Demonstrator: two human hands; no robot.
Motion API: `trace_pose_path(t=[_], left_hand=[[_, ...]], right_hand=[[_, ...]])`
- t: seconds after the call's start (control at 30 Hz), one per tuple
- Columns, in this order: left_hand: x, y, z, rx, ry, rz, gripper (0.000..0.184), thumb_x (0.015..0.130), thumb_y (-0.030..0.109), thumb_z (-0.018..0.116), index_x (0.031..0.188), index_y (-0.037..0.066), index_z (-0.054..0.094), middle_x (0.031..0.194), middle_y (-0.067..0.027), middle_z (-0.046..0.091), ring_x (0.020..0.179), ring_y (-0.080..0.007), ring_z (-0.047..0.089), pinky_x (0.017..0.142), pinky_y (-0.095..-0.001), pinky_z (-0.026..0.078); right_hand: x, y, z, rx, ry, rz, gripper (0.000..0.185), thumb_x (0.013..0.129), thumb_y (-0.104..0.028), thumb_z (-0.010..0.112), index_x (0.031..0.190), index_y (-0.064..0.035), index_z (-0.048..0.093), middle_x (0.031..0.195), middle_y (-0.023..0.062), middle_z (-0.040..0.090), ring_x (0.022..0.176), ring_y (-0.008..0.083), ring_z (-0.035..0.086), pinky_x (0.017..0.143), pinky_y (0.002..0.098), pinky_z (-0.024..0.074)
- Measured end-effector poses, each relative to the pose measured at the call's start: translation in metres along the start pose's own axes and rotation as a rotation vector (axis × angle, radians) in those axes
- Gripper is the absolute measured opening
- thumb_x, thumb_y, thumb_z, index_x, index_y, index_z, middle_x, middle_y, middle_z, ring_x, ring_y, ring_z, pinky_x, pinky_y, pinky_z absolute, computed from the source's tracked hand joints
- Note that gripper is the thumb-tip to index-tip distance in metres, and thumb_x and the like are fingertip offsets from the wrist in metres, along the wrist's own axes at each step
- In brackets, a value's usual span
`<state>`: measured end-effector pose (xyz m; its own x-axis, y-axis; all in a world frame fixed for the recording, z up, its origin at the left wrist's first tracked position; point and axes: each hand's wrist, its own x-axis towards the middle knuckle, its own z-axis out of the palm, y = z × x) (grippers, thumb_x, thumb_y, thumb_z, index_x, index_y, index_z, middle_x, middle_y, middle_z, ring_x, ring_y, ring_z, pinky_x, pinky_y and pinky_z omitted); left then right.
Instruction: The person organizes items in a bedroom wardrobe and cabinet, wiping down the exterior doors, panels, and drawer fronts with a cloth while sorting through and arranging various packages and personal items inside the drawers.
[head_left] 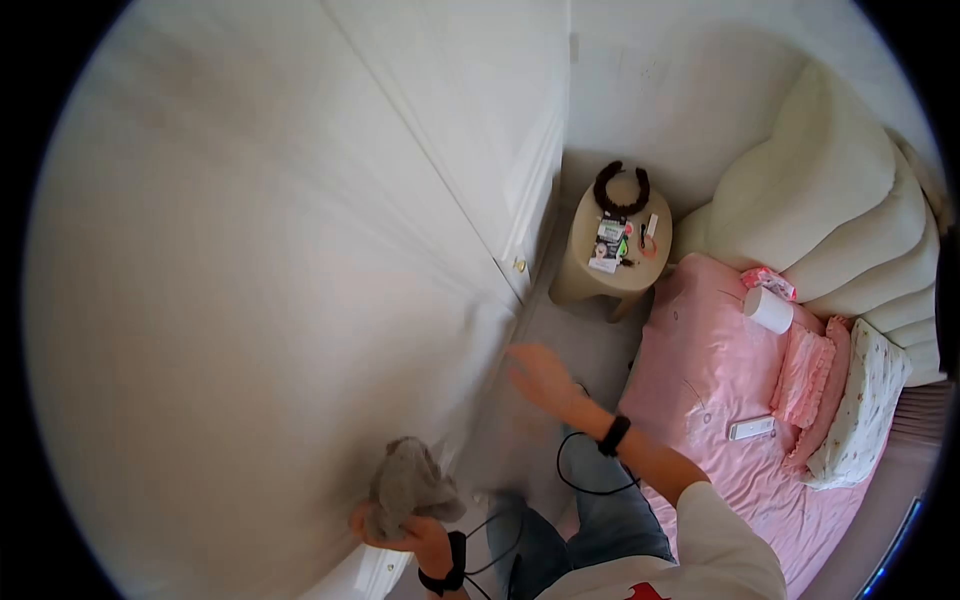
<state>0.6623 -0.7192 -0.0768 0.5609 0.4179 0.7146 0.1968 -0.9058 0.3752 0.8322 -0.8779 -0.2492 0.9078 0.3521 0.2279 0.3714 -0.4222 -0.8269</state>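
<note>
A crumpled grey-brown cloth is gripped in my left hand, low in the view and close to the white cabinet front. The fingers wrap under its lower edge. My right hand reaches out over the floor beside the same white front, apart from the cloth. Motion smears its fingers, so their shape is unclear. Each wrist wears a black band, and dark cables hang near my legs.
A beige side table holds a dark fluffy headband and small packets. On the right stands a bed with pink bedding, a white paper roll, a remote-like white object and pillows. A small knob juts from the white front.
</note>
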Motion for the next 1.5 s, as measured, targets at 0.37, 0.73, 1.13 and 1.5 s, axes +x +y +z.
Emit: trace_pose_path(t=[0.37, 0.73, 1.13, 1.5], left_hand=[[0.001, 0.066, 0.217, -0.287, -0.568, -0.201, 0.037, 0.083, 0.007, 0.051, 0.117, -0.002, 0.039, 0.110, -0.0156, 0.045, 0.101, -0.0247, 0.045, 0.090, -0.0339, 0.034], [-0.021, 0.086, 0.273, -0.265, -0.792, -0.299, 0.032, 0.080, 0.006, 0.058, 0.108, -0.002, 0.043, 0.102, -0.0156, 0.046, 0.093, -0.0283, 0.046, 0.086, -0.0322, 0.037], [-0.024, 0.101, 0.297, -0.367, -0.782, -0.242, 0.034, 0.080, 0.005, 0.058, 0.110, -0.003, 0.044, 0.104, -0.0174, 0.048, 0.094, -0.0299, 0.047, 0.086, -0.0331, 0.037], [0.008, 0.138, 0.423, -0.260, -0.764, -0.009, 0.038, 0.077, 0.006, 0.057, 0.111, 0.003, 0.042, 0.107, -0.0194, 0.047, 0.095, -0.0381, 0.051, 0.079, -0.0432, 0.044]], right_hand=[[0.151, 0.162, 0.046, 0.102, -0.205, 0.523, 0.031, 0.080, -0.017, 0.057, 0.104, -0.0012, 0.047, 0.099, 0.0178, 0.055, 0.090, 0.0340, 0.054, 0.073, 0.0412, 0.0444], [0.141, 0.195, 0.005, -0.148, -0.126, 0.139, 0.017, 0.071, -0.021, 0.056, 0.077, -0.0050, 0.058, 0.078, 0.0101, 0.059, 0.076, 0.0295, 0.057, 0.068, 0.0413, 0.0454], [0.123, 0.199, -0.034, -0.003, -0.268, 0.231, 0.019, 0.073, -0.016, 0.056, 0.087, -0.0032, 0.057, 0.082, 0.0140, 0.057, 0.080, 0.0341, 0.055, 0.069, 0.0408, 0.0439], [0.098, 0.212, -0.013, 0.311, -0.046, 0.290, 0.040, 0.061, -0.013, 0.071, 0.097, -0.0040, 0.056, 0.093, 0.0158, 0.058, 0.085, 0.0374, 0.055, 0.074, 0.0399, 0.0450]])
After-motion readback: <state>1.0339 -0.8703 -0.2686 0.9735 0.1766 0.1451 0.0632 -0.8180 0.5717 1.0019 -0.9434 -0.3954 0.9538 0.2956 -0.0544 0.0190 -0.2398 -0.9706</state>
